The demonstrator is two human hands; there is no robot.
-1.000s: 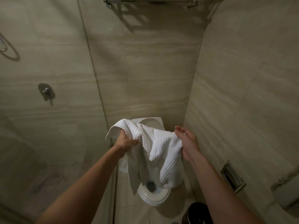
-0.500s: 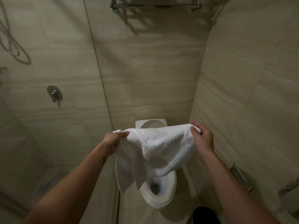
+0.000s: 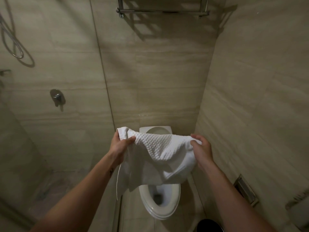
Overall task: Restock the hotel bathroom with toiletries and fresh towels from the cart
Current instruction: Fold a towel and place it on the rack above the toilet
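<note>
1. White waffle-weave cloth towel (image 3: pixel 160 153): centre of the frame, held in the air above the toilet. We record its top edge stretched between both hands. Its body sags in folds, and one plain-hemmed corner hangs down, lower left of centre.
2. Left hand (image 3: pixel 119 144): left of centre, fingers and thumb clenched round the towel's upper left corner.
3. Right hand (image 3: pixel 202 148): right of centre, thumb and fingers pinching the towel's upper right edge.
4. White oval ceramic toilet (image 3: pixel 160 208): lower centre, lid raised, bowl partly hidden behind the towel.
5. Chrome tubular wall rack (image 3: pixel 162 11): top centre, fixed to the beige tiled wall.
6. Chrome shower mixer lever (image 3: pixel 57 96): left; looped grey shower hose (image 3: pixel 11 39): upper left.
7. Black round bin (image 3: pixel 210 225): bottom edge, right of centre, only partly in view.
8. Recessed metal wall holder (image 3: pixel 245 191): lower right.
</note>
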